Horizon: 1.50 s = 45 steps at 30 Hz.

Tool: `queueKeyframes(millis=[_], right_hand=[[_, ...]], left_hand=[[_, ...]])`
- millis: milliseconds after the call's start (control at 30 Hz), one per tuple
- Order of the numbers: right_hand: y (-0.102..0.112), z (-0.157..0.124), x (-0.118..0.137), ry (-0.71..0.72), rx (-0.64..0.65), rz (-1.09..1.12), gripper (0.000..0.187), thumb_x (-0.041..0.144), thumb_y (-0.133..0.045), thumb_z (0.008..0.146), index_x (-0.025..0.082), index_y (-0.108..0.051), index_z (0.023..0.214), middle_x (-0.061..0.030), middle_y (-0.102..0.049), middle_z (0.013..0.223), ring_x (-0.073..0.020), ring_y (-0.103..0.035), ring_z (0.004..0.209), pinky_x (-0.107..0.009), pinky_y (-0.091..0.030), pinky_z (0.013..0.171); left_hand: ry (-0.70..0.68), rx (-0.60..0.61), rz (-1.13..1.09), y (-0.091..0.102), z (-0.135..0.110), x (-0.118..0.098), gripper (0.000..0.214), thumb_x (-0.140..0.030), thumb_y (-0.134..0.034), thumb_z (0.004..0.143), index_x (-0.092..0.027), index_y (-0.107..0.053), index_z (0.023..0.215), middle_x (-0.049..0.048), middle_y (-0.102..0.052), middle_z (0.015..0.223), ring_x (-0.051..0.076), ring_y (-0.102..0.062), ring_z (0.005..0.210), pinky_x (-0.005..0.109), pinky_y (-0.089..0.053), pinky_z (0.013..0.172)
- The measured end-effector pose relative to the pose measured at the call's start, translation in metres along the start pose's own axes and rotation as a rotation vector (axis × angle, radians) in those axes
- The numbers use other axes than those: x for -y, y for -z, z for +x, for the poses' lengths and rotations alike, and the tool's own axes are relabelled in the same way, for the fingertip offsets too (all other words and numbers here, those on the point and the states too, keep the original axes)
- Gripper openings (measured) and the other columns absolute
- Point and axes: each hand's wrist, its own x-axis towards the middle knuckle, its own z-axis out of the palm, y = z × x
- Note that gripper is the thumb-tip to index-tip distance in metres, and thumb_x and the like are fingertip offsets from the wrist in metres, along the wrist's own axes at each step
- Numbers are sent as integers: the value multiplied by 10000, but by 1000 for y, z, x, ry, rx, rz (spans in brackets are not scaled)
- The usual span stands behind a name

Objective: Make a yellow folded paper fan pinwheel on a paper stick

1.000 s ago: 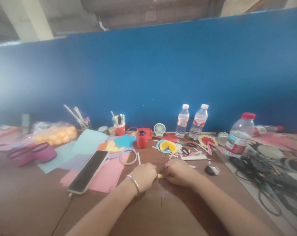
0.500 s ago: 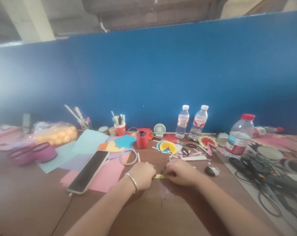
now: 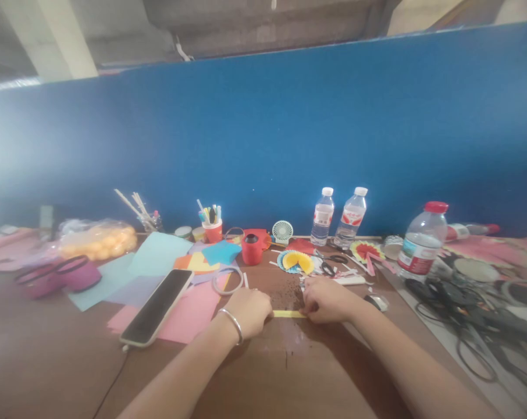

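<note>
Our left hand (image 3: 248, 311) and right hand (image 3: 327, 299), pinching the yellow strip (image 3: 289, 313) at its ends, have drawn apart, stretching it along the counter (image 3: 289, 372).

1 yellow strip (image 3: 288, 313) between left hand (image 3: 249, 308) and right hand (image 3: 327, 299); 1 phone (image 3: 156, 306) left of left hand; 1 tape ring (image 3: 227, 280), 1 pen cup (image 3: 213, 230), 1 mini fan (image 3: 283, 230) beyond it; 2 small bottles (image 3: 323, 216) beyond right hand, 1 large bottle (image 3: 420, 244) to its right

Matt yellow paper strip (image 3: 288, 313); wooden table (image 3: 289, 378)
</note>
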Motion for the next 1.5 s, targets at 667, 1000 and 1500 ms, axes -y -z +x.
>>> queueKeyframes(millis=[667, 1000, 1500], right_hand=[[-41, 16, 4, -563, -19, 311, 236, 376, -668, 580, 188, -553, 664, 24, -565, 649, -106, -477, 581, -197, -239, 482], [-33, 10, -1, -385, -11, 502, 115, 181, -577, 604, 182, -630, 707, 14, -617, 649, -104, -521, 571, -186, -327, 503], [-27, 10, 16, -116, -171, 83, 109, 139, -515, 628, 179, -611, 663, -19, -576, 671, -140, -487, 681, -227, -322, 643]], left_hand=[[5, 34, 1, -2, -3, -6, 221, -183, -449, 688, -227, -633, 801, 66, -567, 797, 199, -556, 700, 302, -408, 576], [48, -121, -76, -19, 18, -6, 232, -206, -363, 759, -174, -587, 808, 76, -584, 806, 200, -553, 751, 306, -426, 633], [-134, -234, -177, -36, 27, 3, 219, -252, -386, 808, -194, -595, 841, 34, -556, 838, 150, -517, 812, 257, -376, 749]])
